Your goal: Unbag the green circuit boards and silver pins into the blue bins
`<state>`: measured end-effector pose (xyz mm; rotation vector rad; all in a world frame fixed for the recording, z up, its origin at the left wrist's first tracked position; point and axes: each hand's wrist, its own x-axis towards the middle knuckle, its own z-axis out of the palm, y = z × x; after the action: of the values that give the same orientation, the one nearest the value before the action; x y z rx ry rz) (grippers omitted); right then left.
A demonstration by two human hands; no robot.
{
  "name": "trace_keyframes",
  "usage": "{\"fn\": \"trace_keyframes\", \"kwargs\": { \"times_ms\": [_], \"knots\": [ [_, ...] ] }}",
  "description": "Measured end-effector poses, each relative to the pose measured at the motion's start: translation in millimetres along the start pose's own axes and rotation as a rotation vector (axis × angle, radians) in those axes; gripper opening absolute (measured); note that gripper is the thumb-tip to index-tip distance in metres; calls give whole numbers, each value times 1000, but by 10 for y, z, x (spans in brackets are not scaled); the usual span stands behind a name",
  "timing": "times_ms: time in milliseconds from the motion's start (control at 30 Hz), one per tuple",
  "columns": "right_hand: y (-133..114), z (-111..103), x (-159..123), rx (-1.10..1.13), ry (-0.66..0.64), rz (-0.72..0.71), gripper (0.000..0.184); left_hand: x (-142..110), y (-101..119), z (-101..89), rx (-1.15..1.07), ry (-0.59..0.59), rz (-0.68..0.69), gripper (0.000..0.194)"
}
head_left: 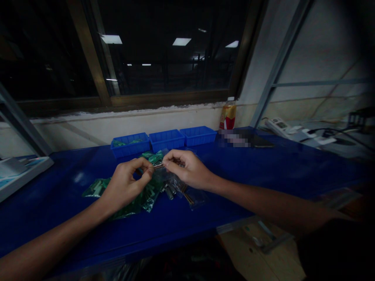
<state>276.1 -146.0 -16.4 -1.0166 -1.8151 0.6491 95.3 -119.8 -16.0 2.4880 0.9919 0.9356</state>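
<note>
My left hand (129, 181) and my right hand (189, 169) meet above the middle of the table, thumb and fingertips pinched on each. Between them runs a thin copper-coloured rod (158, 166), gripped at both ends; the fingers hide its tips. Green plastic packets (149, 195) lie below and around my left hand, and another green packet (98, 188) is left of it. Under my right hand are short grey metal cylinders (169, 191) and a clear plastic bag (199, 198) with copper-coloured rods (188, 197).
Three blue bins stand along the back: a left bin (130, 149) with green packets, a middle bin (166, 140) and a right bin (198, 136). A drink bottle (228, 116) and a dark flat device (262, 142) are behind right. A power strip (26, 175) sits left on the blue table (243, 179).
</note>
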Motion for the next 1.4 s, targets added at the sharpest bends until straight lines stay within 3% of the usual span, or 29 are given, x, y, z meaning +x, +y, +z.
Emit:
{"fn": "trace_keyframes", "kwargs": {
  "times_ms": [300, 567, 967, 1100, 1267, 1400],
  "knots": [
    [-27, 6, -12, -109, 47, -46, 11, -5, 30, -11, 11, 7, 26, 15],
    [-24, -37, 13, -150, -9, -39, 12, 6, 20, -19, 37, 16, 10, 17],
    [-26, -9, 14, -172, 59, -72, 8, -14, 16, -12, 22, 4, 14, 17],
    [0, -46, 4, -317, 90, -225, 11, 17, -17, 7, -150, -41, -93, 18],
    [23, -136, -12, -700, 135, -579, 16, 46, -44, 11, -712, -71, -429, 25],
    [27, -184, -29, -838, 107, -772, 17, -2, 42, -18, -990, -288, -605, 35]
  ]
}}
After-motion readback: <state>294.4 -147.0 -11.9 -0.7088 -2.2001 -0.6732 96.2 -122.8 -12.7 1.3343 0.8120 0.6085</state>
